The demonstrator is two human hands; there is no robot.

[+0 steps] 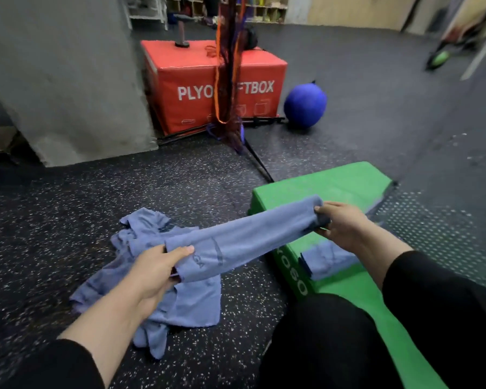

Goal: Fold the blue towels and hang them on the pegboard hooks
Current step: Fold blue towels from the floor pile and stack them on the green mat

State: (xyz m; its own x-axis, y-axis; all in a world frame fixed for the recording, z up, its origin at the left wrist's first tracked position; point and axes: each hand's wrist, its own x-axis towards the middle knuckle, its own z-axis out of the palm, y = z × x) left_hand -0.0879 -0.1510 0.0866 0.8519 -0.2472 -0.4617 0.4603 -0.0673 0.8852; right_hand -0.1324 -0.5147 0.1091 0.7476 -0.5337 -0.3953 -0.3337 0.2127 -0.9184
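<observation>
**gymrat_04:** Two hands on one long folded blue cloth towel (244,240), stretched in the air over the speckled black rubber floor (54,220). Left hand (155,273) pinches the near end, right hand (340,226) grips the far end above the green foam box (340,181).

**towelguy:** Risk imo: if either pinch goes slack the fold could spill open onto the crumpled blue towel pile (185,299). No pegboard in view.

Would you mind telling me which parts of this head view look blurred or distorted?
Head view: the upper right corner smears with motion blur, the green object there unidentifiable; wide-angle bending at the edges; the stretched blue towel and both hands, left, right, stay fairly sharp.
</observation>
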